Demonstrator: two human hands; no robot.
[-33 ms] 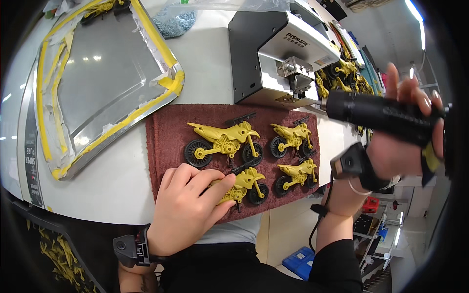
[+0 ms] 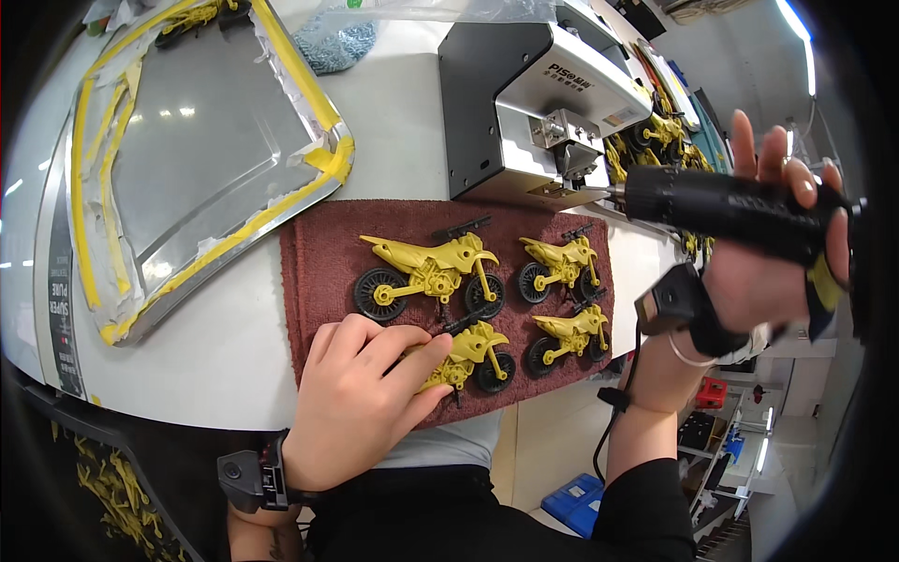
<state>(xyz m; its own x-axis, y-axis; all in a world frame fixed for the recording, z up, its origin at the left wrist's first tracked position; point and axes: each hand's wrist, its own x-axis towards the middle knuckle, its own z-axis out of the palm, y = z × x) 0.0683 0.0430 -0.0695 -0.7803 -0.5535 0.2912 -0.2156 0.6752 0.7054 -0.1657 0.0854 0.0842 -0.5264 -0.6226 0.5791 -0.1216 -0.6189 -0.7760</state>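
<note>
My left hand (image 2: 361, 398) is closed around the rear of a yellow toy motorcycle (image 2: 476, 348) with black wheels, which lies at the front left of a brown-red towel (image 2: 323, 245). Its back wheel is hidden under my fingers. Out to the right, my right hand (image 2: 760, 286) grips a black electric screwdriver (image 2: 716, 211), its fingertips raised over the far side. The thin bit (image 2: 613, 191) points left, close to the small metal outlet of a silver and black screw feeder (image 2: 520, 103). Whether bit and outlet touch, I cannot tell. Several similar toy motorcycles (image 2: 435, 264) rest on the towel.
A metal tray (image 2: 201, 140) edged with yellow tape stands at the left. Behind it lies a blue-grey cloth bundle (image 2: 337, 42). More yellow motorcycles (image 2: 665, 131) are piled beyond the feeder. A dark bin (image 2: 70, 431) with yellow parts sits at the lower left.
My right hand and the screwdriver have shifted very slightly, and more of the bit shows beside the feeder. The left hand and the motorcycles stay as they were.
</note>
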